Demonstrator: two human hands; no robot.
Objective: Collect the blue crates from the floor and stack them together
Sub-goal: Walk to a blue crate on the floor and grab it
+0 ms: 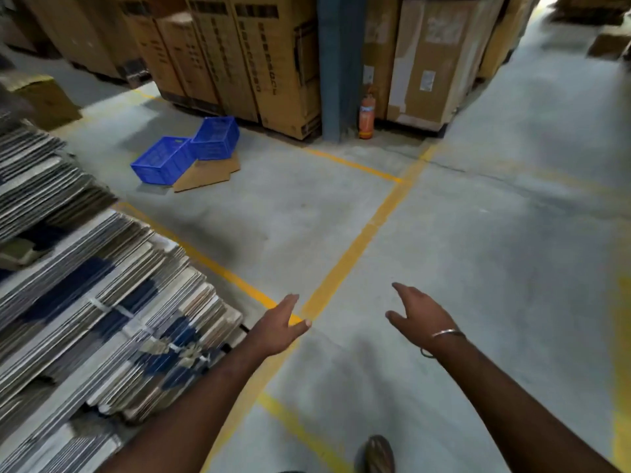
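Observation:
Two blue mesh crates lie on the concrete floor ahead and to the left. The nearer crate (163, 161) sits flat. The farther crate (216, 138) rests tilted, partly on a flattened cardboard sheet (208, 174) and touching the nearer crate. My left hand (280, 327) and my right hand (418, 314) are stretched out in front of me over the floor, fingers straight and spread, holding nothing. Both hands are well short of the crates.
A tall pile of flattened cartons (85, 302) fills the left side. Big cardboard boxes (269, 63) line the back, with a blue pillar (336, 66) and a red fire extinguisher (367, 116) beside it. Yellow lines (355, 247) cross the floor. My shoe (379, 454) shows below.

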